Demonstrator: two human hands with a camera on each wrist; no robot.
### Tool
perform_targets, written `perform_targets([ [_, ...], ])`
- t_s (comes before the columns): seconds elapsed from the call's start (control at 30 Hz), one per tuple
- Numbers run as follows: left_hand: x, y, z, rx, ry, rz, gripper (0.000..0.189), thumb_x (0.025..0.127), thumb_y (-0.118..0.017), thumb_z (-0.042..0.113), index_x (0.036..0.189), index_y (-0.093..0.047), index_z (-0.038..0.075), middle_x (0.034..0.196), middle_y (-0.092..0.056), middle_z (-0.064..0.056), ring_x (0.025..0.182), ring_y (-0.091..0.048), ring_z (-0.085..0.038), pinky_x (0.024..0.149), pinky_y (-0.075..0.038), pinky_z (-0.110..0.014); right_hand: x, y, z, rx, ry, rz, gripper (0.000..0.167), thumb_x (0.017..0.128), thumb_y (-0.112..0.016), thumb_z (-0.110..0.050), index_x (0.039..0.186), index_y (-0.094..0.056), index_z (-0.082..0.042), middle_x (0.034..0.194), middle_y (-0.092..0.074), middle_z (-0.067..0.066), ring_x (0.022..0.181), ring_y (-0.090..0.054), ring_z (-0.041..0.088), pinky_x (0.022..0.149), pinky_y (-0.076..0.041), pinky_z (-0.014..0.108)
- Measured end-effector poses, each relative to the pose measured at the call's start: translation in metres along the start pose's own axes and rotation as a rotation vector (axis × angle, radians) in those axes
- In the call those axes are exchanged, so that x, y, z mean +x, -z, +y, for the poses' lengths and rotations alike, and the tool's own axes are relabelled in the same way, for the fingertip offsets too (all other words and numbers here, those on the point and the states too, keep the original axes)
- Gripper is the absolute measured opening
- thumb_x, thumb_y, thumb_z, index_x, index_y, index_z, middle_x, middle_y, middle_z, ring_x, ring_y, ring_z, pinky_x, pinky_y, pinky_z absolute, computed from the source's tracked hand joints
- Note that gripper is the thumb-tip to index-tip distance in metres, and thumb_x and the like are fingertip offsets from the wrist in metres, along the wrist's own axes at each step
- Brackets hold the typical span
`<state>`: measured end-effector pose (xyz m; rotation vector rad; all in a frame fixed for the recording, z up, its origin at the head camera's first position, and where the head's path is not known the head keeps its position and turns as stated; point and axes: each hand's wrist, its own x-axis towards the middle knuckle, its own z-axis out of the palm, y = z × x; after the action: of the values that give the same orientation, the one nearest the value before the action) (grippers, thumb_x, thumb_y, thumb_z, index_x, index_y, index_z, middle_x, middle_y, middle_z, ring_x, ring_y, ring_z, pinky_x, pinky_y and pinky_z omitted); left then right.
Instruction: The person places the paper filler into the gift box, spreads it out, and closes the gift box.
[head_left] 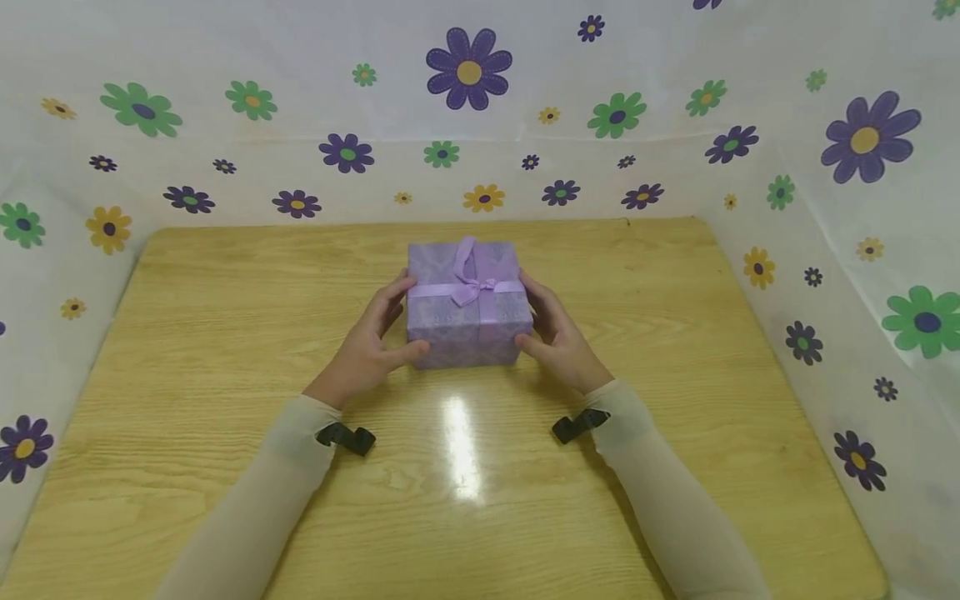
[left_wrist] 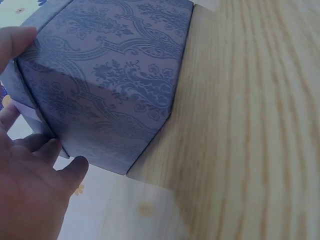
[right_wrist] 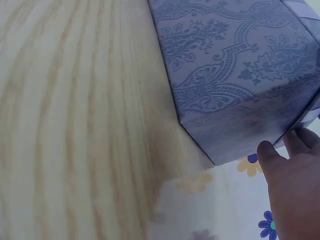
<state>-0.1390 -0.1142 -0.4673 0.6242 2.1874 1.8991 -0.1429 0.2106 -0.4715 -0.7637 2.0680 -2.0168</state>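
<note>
A lavender gift box [head_left: 462, 344] with a raised damask pattern sits on the wooden table, its lid crossed by a pale purple ribbon [head_left: 435, 290] tied in a bow [head_left: 472, 287]. My left hand [head_left: 367, 342] grips the box's left side, thumb on the front and fingers along the side. On the opposite side my right hand [head_left: 558, 337] grips it the same way, thumb at the front right corner. In the left wrist view, fingertips [left_wrist: 75, 167] press the side near the lid's edge. The right wrist view shows fingers [right_wrist: 270, 152] at the lid's edge too.
The wooden table [head_left: 225, 467] reaches back to a white cloth [head_left: 285, 50] printed with purple, green and orange flowers, which also hangs at both sides. Dark straps with small black pieces [head_left: 352, 437] sit at both wrists over pale sleeves. Light glares off the table in front of the box.
</note>
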Motion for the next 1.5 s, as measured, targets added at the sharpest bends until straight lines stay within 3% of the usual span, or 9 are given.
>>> perform_targets([
  [0.37, 0.001, 0.000, -0.002, -0.012, -0.033, -0.010, 0.070, 0.094, -0.076, 0.004, 0.153, -0.040, 0.017, 0.173, -0.009, 0.005, 0.159, -0.010, -0.018, 0.128, -0.013, -0.043, 0.001, 0.002, -0.004, -0.065, 0.009, -0.035, 0.077, 0.101, -0.065, -0.002, 0.165, -0.022, -0.009, 0.173, -0.012, 0.004, 0.160, -0.011, 0.024, 0.126, -0.018, 0.052],
  [0.7, 0.000, 0.003, -0.004, 0.054, -0.023, -0.043, 0.078, 0.090, -0.080, 0.002, 0.153, -0.040, 0.022, 0.172, -0.008, 0.010, 0.159, -0.010, -0.018, 0.128, -0.014, -0.044, 0.001, 0.009, -0.006, -0.127, -0.007, -0.091, 0.084, 0.094, -0.066, 0.013, 0.164, -0.025, -0.012, 0.174, -0.010, 0.000, 0.160, -0.011, 0.022, 0.126, -0.020, 0.054],
  [0.8, 0.000, 0.005, -0.003, 0.052, -0.010, -0.032, 0.076, 0.088, -0.082, 0.003, 0.151, -0.043, 0.023, 0.172, -0.012, 0.012, 0.158, -0.013, -0.017, 0.128, -0.016, -0.044, 0.001, 0.011, -0.007, -0.134, -0.006, -0.100, 0.080, 0.098, -0.066, 0.006, 0.164, -0.026, -0.012, 0.173, -0.011, 0.000, 0.159, -0.011, 0.022, 0.126, -0.020, 0.052],
  [0.9, -0.001, 0.006, -0.002, 0.057, -0.007, -0.033, 0.074, 0.089, -0.082, 0.007, 0.150, -0.044, 0.024, 0.172, -0.012, 0.012, 0.158, -0.013, -0.018, 0.128, -0.015, -0.046, 0.001, 0.011, -0.007, -0.117, -0.009, -0.093, 0.070, 0.103, -0.066, -0.010, 0.163, -0.030, -0.012, 0.173, -0.014, -0.001, 0.159, -0.012, 0.020, 0.126, -0.021, 0.049],
  [1.07, -0.001, 0.004, -0.001, 0.063, 0.019, 0.009, 0.062, 0.093, -0.081, 0.022, 0.146, -0.048, 0.025, 0.170, -0.018, 0.013, 0.158, -0.017, -0.017, 0.127, -0.019, -0.044, 0.000, 0.011, -0.008, -0.066, 0.001, -0.077, 0.067, 0.103, -0.067, -0.027, 0.159, -0.036, -0.009, 0.173, -0.017, -0.001, 0.159, -0.014, 0.020, 0.126, -0.021, 0.047],
  [1.17, -0.001, 0.000, 0.000, 0.063, 0.022, 0.030, 0.055, 0.093, -0.081, 0.023, 0.140, -0.053, 0.021, 0.170, -0.020, 0.013, 0.157, -0.019, -0.018, 0.127, -0.021, -0.042, -0.001, 0.010, -0.008, -0.057, 0.004, -0.073, 0.064, 0.102, -0.068, -0.019, 0.157, -0.039, -0.006, 0.173, -0.017, 0.000, 0.159, -0.015, 0.021, 0.126, -0.022, 0.046],
  [1.3, -0.003, -0.001, -0.003, 0.084, 0.009, 0.003, 0.050, 0.091, -0.082, 0.018, 0.133, -0.055, 0.015, 0.171, -0.014, 0.011, 0.158, -0.015, -0.020, 0.128, -0.017, -0.046, -0.005, 0.007, -0.004, -0.081, -0.030, -0.077, 0.061, 0.099, -0.068, -0.002, 0.155, -0.043, -0.007, 0.173, -0.012, -0.003, 0.159, -0.014, 0.021, 0.126, -0.024, 0.041],
  [1.5, -0.005, 0.000, -0.006, 0.102, 0.034, 0.001, 0.051, 0.092, -0.082, 0.023, 0.135, -0.055, 0.019, 0.171, -0.013, 0.013, 0.158, -0.014, -0.020, 0.127, -0.015, -0.050, -0.004, 0.004, 0.001, -0.080, -0.052, -0.071, 0.064, 0.097, -0.065, 0.008, 0.155, -0.042, -0.006, 0.174, -0.010, -0.003, 0.159, -0.012, 0.021, 0.126, -0.022, 0.042],
])
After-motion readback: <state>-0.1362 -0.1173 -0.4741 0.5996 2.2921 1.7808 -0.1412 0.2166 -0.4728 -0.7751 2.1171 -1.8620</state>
